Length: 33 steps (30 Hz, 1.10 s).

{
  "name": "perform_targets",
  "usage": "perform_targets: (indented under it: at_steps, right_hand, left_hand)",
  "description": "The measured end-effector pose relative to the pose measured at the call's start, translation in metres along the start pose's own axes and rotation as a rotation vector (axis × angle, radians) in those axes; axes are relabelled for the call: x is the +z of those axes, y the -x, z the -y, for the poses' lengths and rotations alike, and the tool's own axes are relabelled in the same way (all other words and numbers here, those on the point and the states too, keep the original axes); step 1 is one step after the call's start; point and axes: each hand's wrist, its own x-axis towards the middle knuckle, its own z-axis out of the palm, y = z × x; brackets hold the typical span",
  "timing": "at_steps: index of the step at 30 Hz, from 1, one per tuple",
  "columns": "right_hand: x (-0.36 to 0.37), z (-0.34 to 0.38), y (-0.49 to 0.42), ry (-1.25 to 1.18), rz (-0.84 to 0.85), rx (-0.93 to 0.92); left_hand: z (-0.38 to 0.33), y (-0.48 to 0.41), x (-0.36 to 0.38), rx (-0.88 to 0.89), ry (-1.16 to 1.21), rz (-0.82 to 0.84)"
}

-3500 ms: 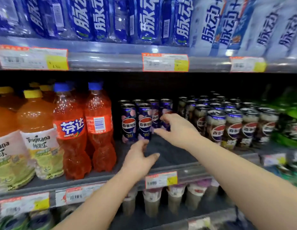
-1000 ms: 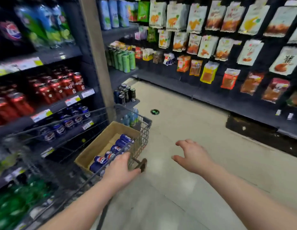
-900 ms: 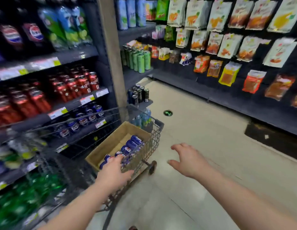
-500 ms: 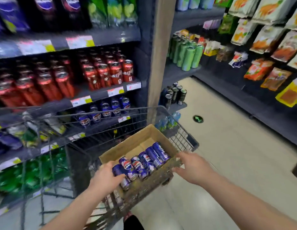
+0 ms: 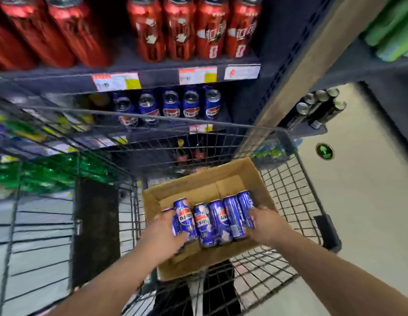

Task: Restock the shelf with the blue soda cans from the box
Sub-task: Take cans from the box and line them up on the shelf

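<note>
**Blue soda cans: a loose row, easy to spill**

The blue soda cans (image 5: 212, 221) lie side by side in the box (image 5: 221, 179) inside the cart (image 5: 289, 179). The left hand (image 5: 164, 233) curls round the end can; the right hand (image 5: 264, 224) rests against the opposite end, its grip unclear. Squeezing the row between the hands could pop the middle cans out.

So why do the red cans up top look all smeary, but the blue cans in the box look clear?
In the head view, the red cans near the top edge are streaked by motion blur and stretched by the wide lens; the blue cans in the box sit near the middle, so their logos stay fairly sharp, with the left hand and right hand beside them.
</note>
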Motion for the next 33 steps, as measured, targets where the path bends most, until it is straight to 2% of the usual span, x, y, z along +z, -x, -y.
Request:
perform_targets:
  at_steps: [5,10,15,17,19,22,29,33]
  right_hand:
    - [0.023,-0.007,-0.095,0.145,0.071,-0.048]
    - [0.051,-0.015,-0.162,0.397,0.001,-0.183]
    - [0.064,-0.03,-0.191,0.434,0.01,-0.251]
    - [0.063,-0.035,-0.191,0.36,-0.02,-0.341]
    - [0.06,-0.039,-0.185,0.126,-0.025,-0.415]
    - [0.054,-0.041,-0.177,-0.207,0.044,-0.417]
    - [0.048,-0.037,-0.174,-0.427,0.191,-0.289]
    - [0.033,-0.025,-0.152,-0.413,0.17,-0.318]
  left_hand:
    - [-0.001,-0.039,0.043,-0.028,0.099,0.001]
    - [-0.009,-0.077,0.085,-0.039,0.223,-0.018]
    - [-0.012,-0.098,0.117,-0.116,0.272,0.002]
    - [-0.015,-0.1,0.124,-0.136,0.286,0.003]
    - [-0.019,-0.101,0.128,-0.139,0.289,0.022]
    - [-0.022,-0.104,0.13,-0.185,0.301,0.08]
    - [-0.024,-0.11,0.133,-0.208,0.368,0.099]
    - [-0.03,-0.111,0.133,-0.164,0.46,0.124]
